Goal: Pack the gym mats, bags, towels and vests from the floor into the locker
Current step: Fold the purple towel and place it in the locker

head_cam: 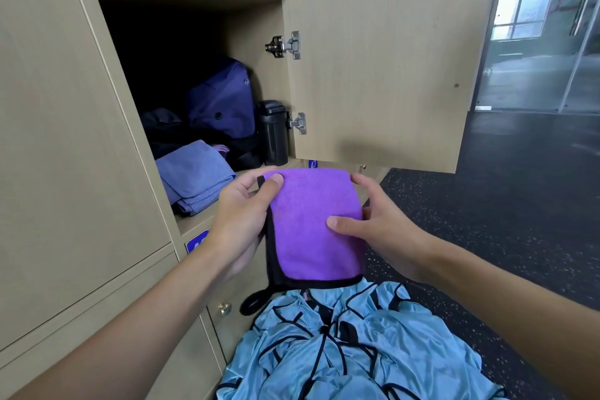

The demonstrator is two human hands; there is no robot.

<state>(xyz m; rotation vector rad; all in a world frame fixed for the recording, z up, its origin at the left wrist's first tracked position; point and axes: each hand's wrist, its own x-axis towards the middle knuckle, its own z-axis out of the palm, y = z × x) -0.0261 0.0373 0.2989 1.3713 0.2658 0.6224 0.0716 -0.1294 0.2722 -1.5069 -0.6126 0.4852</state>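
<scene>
Now: purple towel (311, 224), folded to a small pad with black edging, held in the air just in front of the open locker (256, 81), about level with its shelf (194, 221). Left grip (246, 214) pinches the top left corner, thumb on top. Right grip (383, 227) clamps the right edge, thumb across the face, fingers behind. Both grasping the towel.

Handling, as judged: light, soft, limp plush; nothing to break. Fold likely to drop open if taken by one corner, so keep both sides held, or support it flat from beneath, and slide it in. Black loop (255, 302) dangles at lower left; may catch on the shelf edge.

Inside: folded blue towel (194, 175) front left, dark purple bag (220, 101) behind, black container (274, 133) against the right wall. Room looks left at front right, or on top of the blue towel.

Below the grips: heap of light-blue vests (341, 344), black trim, slippery-looking, not yet packed. Door (383, 68) swung wide right. Floor (503, 204) dark speckled rubber; glass partition (535, 42) beyond.
</scene>
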